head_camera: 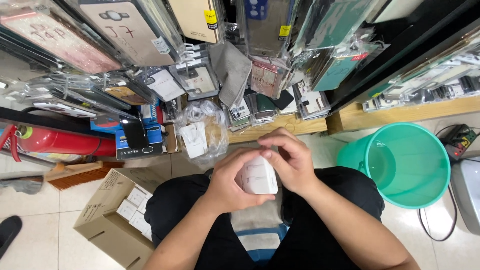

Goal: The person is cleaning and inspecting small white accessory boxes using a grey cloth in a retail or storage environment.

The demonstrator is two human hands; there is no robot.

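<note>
A small white box (258,176), plain with rounded corners, held above the lap between both hands. The left hand (231,181) grasps its side and underside; the right hand (291,161) pinches its top edge. A clear plastic bag (200,131) ahead holds white chargers. An open cardboard carton (114,214) at left holds small white boxes. A turquoise bucket (406,165) stands at right.
</note>
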